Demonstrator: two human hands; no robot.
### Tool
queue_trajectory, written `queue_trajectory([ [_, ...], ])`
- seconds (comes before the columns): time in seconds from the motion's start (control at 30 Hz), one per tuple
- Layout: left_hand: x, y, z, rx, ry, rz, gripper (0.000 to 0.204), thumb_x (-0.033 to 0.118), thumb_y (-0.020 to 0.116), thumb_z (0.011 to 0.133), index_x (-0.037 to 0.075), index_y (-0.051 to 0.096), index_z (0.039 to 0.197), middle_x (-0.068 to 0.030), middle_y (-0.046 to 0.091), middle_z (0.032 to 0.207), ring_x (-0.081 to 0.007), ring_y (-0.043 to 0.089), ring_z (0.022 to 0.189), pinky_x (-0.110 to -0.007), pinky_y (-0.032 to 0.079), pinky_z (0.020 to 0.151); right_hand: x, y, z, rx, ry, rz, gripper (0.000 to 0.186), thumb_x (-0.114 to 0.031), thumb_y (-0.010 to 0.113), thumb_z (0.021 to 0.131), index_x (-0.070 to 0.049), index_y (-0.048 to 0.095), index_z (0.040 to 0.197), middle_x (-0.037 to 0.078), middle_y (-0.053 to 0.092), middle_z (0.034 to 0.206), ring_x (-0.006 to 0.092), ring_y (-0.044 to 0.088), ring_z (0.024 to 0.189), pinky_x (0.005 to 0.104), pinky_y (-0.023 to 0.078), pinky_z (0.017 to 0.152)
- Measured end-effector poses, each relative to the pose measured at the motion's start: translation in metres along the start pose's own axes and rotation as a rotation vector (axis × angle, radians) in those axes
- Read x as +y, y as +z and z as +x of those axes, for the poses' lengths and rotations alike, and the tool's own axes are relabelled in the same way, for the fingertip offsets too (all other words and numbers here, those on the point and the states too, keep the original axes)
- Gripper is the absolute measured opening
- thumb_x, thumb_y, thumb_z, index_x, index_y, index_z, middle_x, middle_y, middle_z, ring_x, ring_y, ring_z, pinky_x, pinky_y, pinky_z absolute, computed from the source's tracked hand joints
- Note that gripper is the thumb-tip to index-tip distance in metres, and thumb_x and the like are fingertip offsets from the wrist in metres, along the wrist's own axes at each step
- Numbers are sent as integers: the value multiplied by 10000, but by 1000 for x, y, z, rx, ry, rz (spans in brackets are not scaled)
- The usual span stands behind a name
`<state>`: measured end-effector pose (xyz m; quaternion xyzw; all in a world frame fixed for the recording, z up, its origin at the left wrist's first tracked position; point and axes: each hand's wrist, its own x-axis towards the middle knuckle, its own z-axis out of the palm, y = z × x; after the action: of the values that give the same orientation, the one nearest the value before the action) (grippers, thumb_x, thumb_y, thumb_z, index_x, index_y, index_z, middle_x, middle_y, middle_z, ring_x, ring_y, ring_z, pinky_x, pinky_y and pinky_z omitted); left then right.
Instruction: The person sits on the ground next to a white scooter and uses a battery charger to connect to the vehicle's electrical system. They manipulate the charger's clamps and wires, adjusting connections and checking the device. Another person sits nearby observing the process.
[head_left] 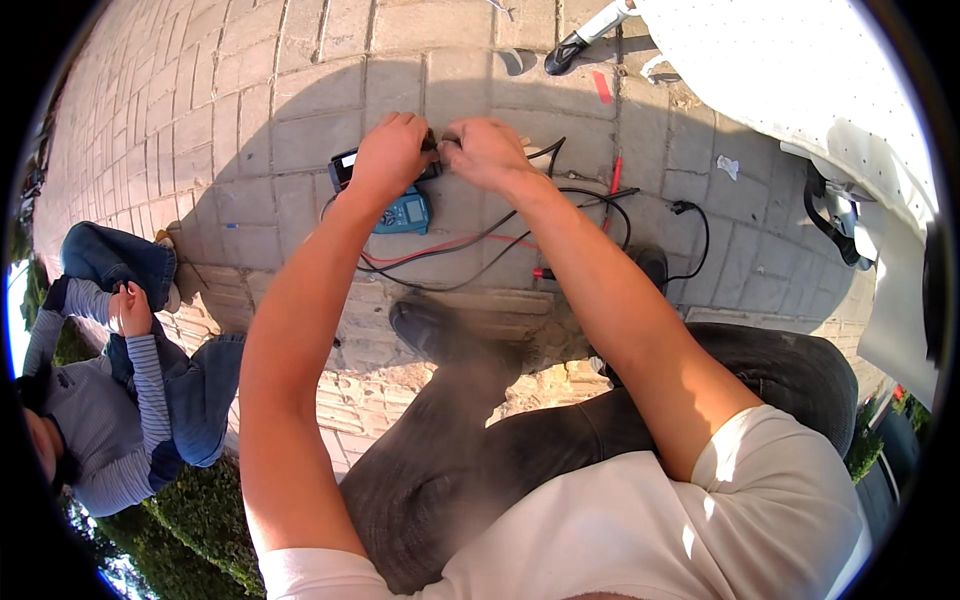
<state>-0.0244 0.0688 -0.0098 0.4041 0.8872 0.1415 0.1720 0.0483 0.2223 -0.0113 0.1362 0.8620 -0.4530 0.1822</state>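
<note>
My left hand (393,152) is curled at the end of a black boxy device (342,172), with its fingertips at a small dark part too hidden to make out. My right hand (483,150) has its fingers bent round the same area, close beside the left. Just below them lies a blue multimeter (404,213). Its red lead (447,245) and black cables (622,212) loop across the paving. A red probe (615,175) lies right of my right hand, and a black plug (683,207) farther right.
A person (110,400) sits at the left with hands together. A white perforated object (770,55) fills the upper right, with a metal-and-black leg (590,38) beside it. My feet (425,325) are on the paving (290,90). A red strip (602,87) and scrap (728,165) lie there. Greenery (200,520) borders the lower left.
</note>
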Motion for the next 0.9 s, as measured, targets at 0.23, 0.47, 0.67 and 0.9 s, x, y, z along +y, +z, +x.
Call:
queue_trajectory([
  [0.23, -9, 2, -2, -14, -12, -126, 310, 165, 717, 727, 1, 579, 951, -160, 606, 943, -361, 549, 953, -447, 454, 825, 10, 7, 0, 37, -19, 56, 206, -262, 610, 824, -77, 658, 902, 161, 650, 817, 359, 612, 823, 429, 472, 730],
  [0.47, -5, -17, 4, -300, -8, -122, 305, 130, 713, 729, -10, 611, 980, -160, 627, 998, -353, 537, 956, -421, 437, 848, 15, 7, -1, 110, -108, 6, 211, -258, 624, 805, -64, 640, 888, 177, 638, 806, 377, 601, 805, 438, 466, 721],
  [0.67, -1, 2, -4, 26, 46, 89, 268, 95, 731, 663, 52, 578, 878, -128, 615, 913, -343, 530, 903, -436, 430, 783, 7, 6, 2, -15, -19, 59, 219, -246, 621, 807, -35, 634, 865, 186, 636, 789, 377, 601, 796, 440, 468, 720],
  [0.9, -6, -2, -5, -32, -21, -100, 325, 155, 698, 746, 49, 599, 1036, -147, 615, 1037, -344, 526, 1033, -422, 426, 864, 9, 7, -3, 26, -40, 89, 210, -247, 619, 817, -42, 613, 862, 171, 636, 787, 368, 606, 785, 441, 470, 697],
])
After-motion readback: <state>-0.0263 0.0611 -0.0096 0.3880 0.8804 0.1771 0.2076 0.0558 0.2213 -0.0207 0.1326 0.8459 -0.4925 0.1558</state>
